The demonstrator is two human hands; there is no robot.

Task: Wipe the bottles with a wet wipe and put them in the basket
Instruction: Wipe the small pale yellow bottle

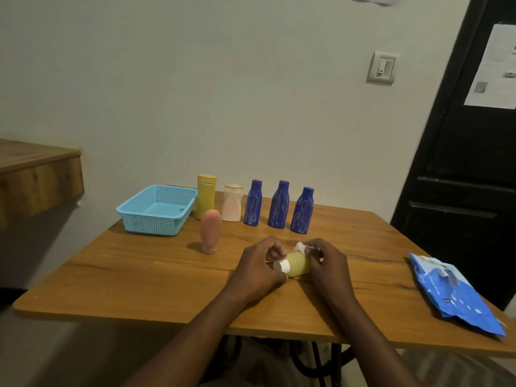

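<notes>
Left hand point(258, 265) fingers curl round cap end of small yellow bottle point(298, 265), low over bench point(139, 275); right hand point(326, 261) pinches wet wipe point(301, 247) against body. Advice: rotate bottle, wipe all round. Basket point(156, 210) holds nothing

No text is showing clearly enough to be read. The blue wipe pack point(452, 291) is carrying white print, and the paper sheet point(492, 68) on the dark door point(460, 177) is bearing grey print, but both are blurring into illegible marks. The three blue bottles point(278, 205) are showing only white streaks.
</notes>
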